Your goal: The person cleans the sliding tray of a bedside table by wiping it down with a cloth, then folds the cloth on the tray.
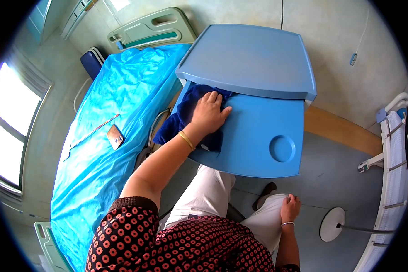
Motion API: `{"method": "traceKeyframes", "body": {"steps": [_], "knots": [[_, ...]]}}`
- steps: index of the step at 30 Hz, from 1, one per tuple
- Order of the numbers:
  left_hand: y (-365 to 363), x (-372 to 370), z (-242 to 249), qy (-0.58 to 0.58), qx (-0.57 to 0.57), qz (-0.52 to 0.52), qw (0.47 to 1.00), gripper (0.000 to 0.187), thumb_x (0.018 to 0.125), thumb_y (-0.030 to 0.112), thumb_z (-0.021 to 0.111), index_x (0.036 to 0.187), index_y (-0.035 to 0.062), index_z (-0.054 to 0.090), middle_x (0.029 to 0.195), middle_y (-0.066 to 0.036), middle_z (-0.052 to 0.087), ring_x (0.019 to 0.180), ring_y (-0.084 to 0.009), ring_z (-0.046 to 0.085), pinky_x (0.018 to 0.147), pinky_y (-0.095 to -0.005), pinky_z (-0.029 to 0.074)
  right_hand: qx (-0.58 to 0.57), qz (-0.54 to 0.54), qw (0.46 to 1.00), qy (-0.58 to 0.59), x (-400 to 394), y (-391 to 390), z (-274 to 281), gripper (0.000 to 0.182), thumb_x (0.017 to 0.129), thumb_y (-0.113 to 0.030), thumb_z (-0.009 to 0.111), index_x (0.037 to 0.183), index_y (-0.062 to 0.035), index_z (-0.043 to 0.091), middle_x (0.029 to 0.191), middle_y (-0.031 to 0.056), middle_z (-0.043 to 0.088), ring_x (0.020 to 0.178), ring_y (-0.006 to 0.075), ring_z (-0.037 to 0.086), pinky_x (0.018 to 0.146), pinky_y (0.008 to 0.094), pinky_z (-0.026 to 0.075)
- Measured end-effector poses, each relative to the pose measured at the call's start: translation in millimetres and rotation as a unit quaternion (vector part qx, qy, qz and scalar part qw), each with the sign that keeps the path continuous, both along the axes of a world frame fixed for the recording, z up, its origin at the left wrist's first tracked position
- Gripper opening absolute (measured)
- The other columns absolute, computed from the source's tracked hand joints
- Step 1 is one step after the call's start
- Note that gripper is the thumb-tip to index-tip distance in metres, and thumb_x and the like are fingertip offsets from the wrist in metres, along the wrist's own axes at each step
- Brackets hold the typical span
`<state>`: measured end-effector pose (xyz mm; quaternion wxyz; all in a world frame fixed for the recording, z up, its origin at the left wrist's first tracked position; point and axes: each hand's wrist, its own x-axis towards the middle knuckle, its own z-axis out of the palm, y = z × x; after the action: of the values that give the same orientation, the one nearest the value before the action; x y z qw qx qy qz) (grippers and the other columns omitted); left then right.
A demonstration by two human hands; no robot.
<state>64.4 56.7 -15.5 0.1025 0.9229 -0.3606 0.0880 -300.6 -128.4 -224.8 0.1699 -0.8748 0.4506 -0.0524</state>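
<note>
My left hand (208, 112) lies on a dark blue cloth (186, 106), pressing it with fingers stretched out and the thumb apart. The cloth is bunched on the left side of a blue pull-out tray (254, 131) and hangs over its left edge. A round recess (282, 148) is moulded into the tray's right side. Above the tray is the flat top of a bedside cabinet (254, 59). My right hand (290, 207) rests at my right knee with its fingers curled in; I make out nothing in it.
On the left is a bed covered by a shiny blue sheet (90, 158), with a phone (115, 136) and a thin stick (95, 130) on it. A round white base with a pole (332, 224) stands on the floor at right, near another bed's white rail (394, 167).
</note>
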Motion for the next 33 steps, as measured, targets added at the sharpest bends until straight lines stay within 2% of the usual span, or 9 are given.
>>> {"method": "traceKeyframes", "body": {"steps": [4,7,13,17,23,27,31,33], "knots": [[-21,-24,5,0.011,0.014,-0.002,1.000,0.068,0.089,0.049,0.045,0.132,-0.0025,0.040,0.139,-0.023,0.035,0.132,-0.0360,0.028,0.110,-0.0410,0.021,-0.010,0.016,1.000,-0.004,6,-1,-3,0.029,0.083,-0.025,0.048,0.099,-0.0069,0.064,0.103,0.0140,0.058,0.095,0.0341,0.052,0.083,0.0428,0.044],[-51,-46,0,0.015,0.012,-0.092,0.996,0.072,0.088,0.054,0.042,0.132,-0.0030,0.040,0.140,-0.022,0.034,0.133,-0.0358,0.028,0.110,-0.0424,0.022,-0.025,0.019,0.999,-0.005,5,-1,-8,0.028,0.083,-0.025,0.048,0.098,-0.0073,0.064,0.102,0.0137,0.058,0.094,0.0341,0.052,0.082,0.0427,0.045],[-130,-88,9,0.101,-0.010,-0.259,0.960,0.074,0.090,0.057,0.036,0.133,-0.0027,0.039,0.139,-0.020,0.036,0.132,-0.0343,0.029,0.110,-0.0415,0.022,-0.026,0.006,0.999,0.023,2,-1,-5,0.028,0.081,-0.024,0.050,0.100,-0.0085,0.064,0.102,0.0132,0.057,0.095,0.0326,0.051,0.084,0.0412,0.044],[-142,-79,-5,0.089,-0.024,-0.280,0.956,0.072,0.091,0.055,0.035,0.136,-0.0012,0.035,0.142,-0.020,0.032,0.133,-0.0333,0.028,0.110,-0.0413,0.021,-0.021,0.000,1.000,0.013,-3,-1,-8,0.028,0.081,-0.024,0.050,0.099,-0.0079,0.064,0.102,0.0129,0.057,0.097,0.0321,0.050,0.085,0.0412,0.044],[-90,-47,1,0.085,0.006,-0.249,0.965,0.069,0.092,0.052,0.038,0.137,0.0004,0.034,0.144,-0.019,0.030,0.134,-0.0329,0.027,0.111,-0.0405,0.020,-0.022,0.001,1.000,-0.004,-9,-1,-10,0.028,0.083,-0.025,0.049,0.102,-0.0091,0.063,0.105,0.0120,0.057,0.097,0.0336,0.051,0.085,0.0421,0.045],[-38,-19,-3,0.056,0.020,-0.194,0.979,0.065,0.092,0.049,0.041,0.137,0.0023,0.035,0.143,-0.018,0.032,0.133,-0.0334,0.028,0.111,-0.0400,0.020,-0.020,0.000,1.000,0.000,-8,0,-9,0.028,0.084,-0.025,0.049,0.102,-0.0093,0.063,0.105,0.0122,0.057,0.097,0.0338,0.051,0.086,0.0419,0.044],[12,10,2,0.051,0.023,-0.101,0.993,0.061,0.092,0.042,0.045,0.136,0.0010,0.036,0.142,-0.019,0.032,0.132,-0.0326,0.030,0.110,-0.0396,0.023,-0.011,0.000,1.000,-0.005,-10,-1,-10,0.028,0.084,-0.025,0.049,0.102,-0.0089,0.063,0.105,0.0126,0.057,0.097,0.0339,0.051,0.086,0.0419,0.043],[26,25,0,0.052,0.026,-0.012,0.998,0.063,0.091,0.045,0.043,0.136,0.0012,0.036,0.144,-0.018,0.032,0.133,-0.0317,0.029,0.110,-0.0401,0.023,-0.011,-0.001,1.000,-0.016,-10,-1,-11,0.028,0.084,-0.025,0.048,0.101,-0.0084,0.063,0.104,0.0129,0.057,0.096,0.0340,0.051,0.085,0.0421,0.043]]}}
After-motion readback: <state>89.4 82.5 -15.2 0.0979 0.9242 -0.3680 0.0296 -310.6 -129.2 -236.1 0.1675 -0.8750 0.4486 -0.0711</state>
